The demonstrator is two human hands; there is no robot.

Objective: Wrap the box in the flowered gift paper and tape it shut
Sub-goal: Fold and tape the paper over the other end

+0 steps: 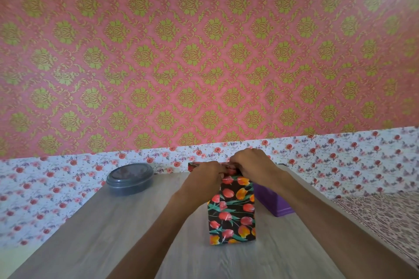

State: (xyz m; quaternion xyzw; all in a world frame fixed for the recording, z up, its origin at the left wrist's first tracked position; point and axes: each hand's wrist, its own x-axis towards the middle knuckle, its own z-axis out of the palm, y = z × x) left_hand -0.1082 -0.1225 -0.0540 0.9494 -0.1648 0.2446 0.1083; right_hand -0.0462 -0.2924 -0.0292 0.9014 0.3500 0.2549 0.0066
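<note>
Box (231,213) top is where the fingers meet: the left hand's fingers (221,171) are curled and clamped on the folded gift paper (235,197) at the upper end. The right hand's fingers (233,164) bend down onto the same fold, touching the left ones (their tips are hidden, so how tightly they pinch cannot be told). The left hand (204,176) lies knuckles-up at the box's left upper corner, wrist slightly bent. The right hand (251,163) arches over the far edge with its back toward the camera. Both forearms reach in from the bottom corners and converge on the box, the right one crossing in front of a purple container (272,201).

The box stands upright near the middle of a pale wooden table (90,233), its near face fully covered in black paper with red and orange tulips. A flap of the same paper juts out to the left at the top. A round grey tub (130,179) with a lid sits well apart on the table's far left. Behind is a pink and gold patterned wall (204,52).
</note>
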